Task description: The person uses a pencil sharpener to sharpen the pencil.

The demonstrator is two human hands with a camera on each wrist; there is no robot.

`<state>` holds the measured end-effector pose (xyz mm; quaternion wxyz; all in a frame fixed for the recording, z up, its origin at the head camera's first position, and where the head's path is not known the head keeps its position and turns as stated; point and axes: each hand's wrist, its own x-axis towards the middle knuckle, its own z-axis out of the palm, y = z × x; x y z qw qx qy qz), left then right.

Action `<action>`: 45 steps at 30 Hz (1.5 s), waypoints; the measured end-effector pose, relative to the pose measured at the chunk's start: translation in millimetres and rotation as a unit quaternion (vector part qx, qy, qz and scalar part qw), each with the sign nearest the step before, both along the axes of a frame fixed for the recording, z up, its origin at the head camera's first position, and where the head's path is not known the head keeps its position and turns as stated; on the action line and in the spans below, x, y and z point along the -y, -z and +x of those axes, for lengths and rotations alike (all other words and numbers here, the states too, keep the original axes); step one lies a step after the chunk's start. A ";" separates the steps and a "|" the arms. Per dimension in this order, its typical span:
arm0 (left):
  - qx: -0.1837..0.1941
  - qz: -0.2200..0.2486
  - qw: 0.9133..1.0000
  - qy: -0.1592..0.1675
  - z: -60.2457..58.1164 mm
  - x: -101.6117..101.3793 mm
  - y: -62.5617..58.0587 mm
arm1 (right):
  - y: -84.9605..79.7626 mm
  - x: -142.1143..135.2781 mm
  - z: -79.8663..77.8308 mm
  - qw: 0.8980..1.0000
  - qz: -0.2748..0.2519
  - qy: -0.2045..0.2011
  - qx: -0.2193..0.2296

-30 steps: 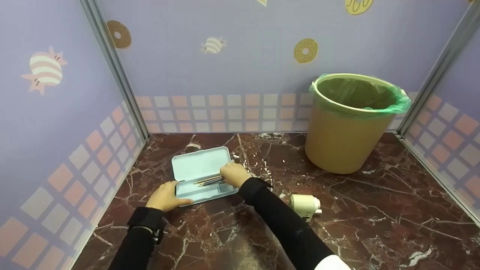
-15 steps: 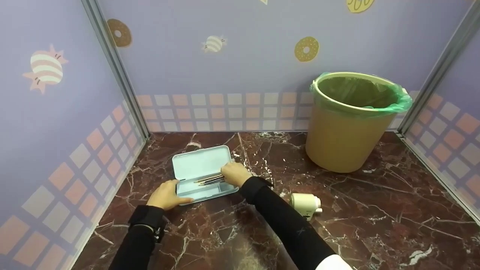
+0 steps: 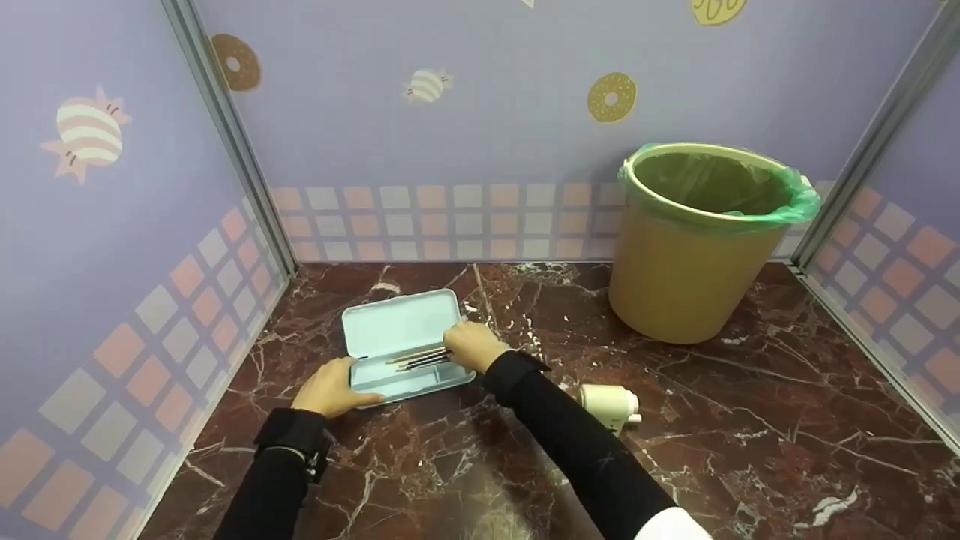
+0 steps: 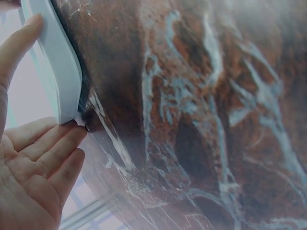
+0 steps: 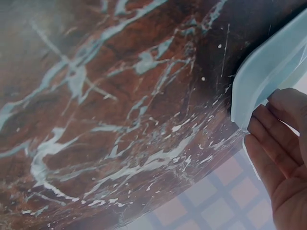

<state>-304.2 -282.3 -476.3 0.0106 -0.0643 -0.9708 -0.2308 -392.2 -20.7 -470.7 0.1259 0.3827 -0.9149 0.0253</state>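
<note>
A light-blue pencil case (image 3: 401,326) lies open on the marble-patterned surface, its lid tilted back. My left hand (image 3: 326,388) holds its left end, the thumb along the front wall and the fingers at the end; the left wrist view shows this left hand (image 4: 41,160) at the case's corner (image 4: 60,62). Several thin pencils (image 3: 420,358) lie in the long compartment, points to the left. At the right end my right hand (image 3: 474,346) grips their other ends, which it hides. In the right wrist view its curled fingers (image 5: 273,143) overlap the case's end wall (image 5: 259,76).
A small cream device (image 3: 606,403) with a white knob stands right of the case, partly behind the right sleeve. Farther back on the right is a tan bin (image 3: 675,285) with a green liner. Purple patterned panels (image 3: 480,135) enclose the back and sides.
The right hand has shifted very slightly to the right at the case's end. The left hand and the case stay in place; the head view has moved a little.
</note>
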 end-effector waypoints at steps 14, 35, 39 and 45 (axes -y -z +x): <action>0.003 -0.030 1.000 -0.008 7.9 -8.9 -6.0 | -45.6 -42.6 24.8 0.997 -0.013 -0.061 0.045; -0.064 0.004 0.986 0.151 33.5 -154.7 -24.4 | -79.6 -183.9 73.6 0.992 -0.049 -0.069 0.096; -0.058 -0.001 0.983 0.176 43.0 -174.6 -19.6 | -70.3 -216.5 77.9 0.990 -0.053 -0.049 0.120; -0.055 -0.011 0.979 0.197 51.3 -190.5 -15.9 | -53.6 -247.2 87.5 0.980 -0.069 -0.020 0.187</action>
